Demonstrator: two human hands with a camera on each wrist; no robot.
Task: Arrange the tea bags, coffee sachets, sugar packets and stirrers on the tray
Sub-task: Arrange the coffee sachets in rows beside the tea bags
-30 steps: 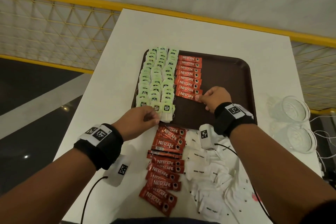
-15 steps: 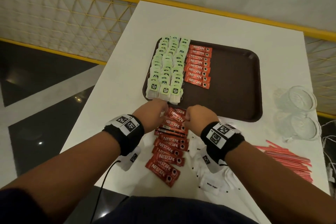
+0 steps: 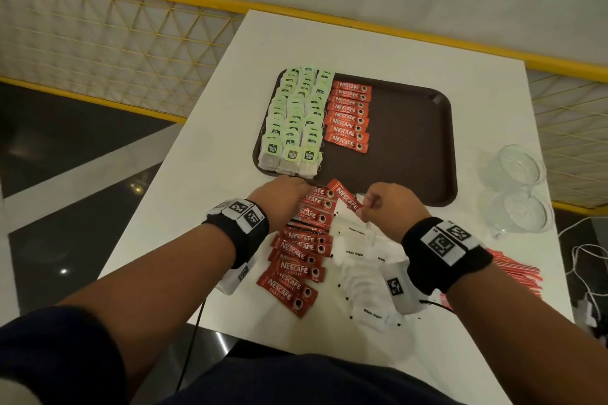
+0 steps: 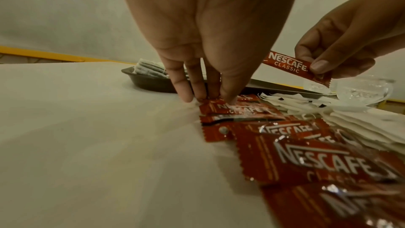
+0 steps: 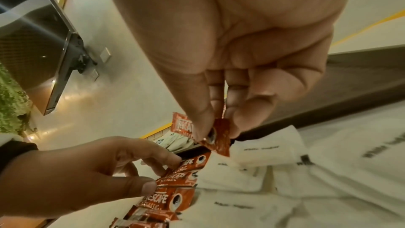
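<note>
Table; wrist-only: sachet pinch.

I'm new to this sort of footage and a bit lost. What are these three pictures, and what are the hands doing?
No machine here: a person wears three cameras, one on the head and one on each wrist. The head view looks down on a white table with a brown tray. On the tray lie rows of green tea bags and a column of red coffee sachets. More loose sachets, white sugar packets and red stirrers wait on the table. The right hand pinches one sachet by its end, lifted clear. The left hand has its fingertips on a sachet in the loose pile; the wrist views show both close up.
</note>
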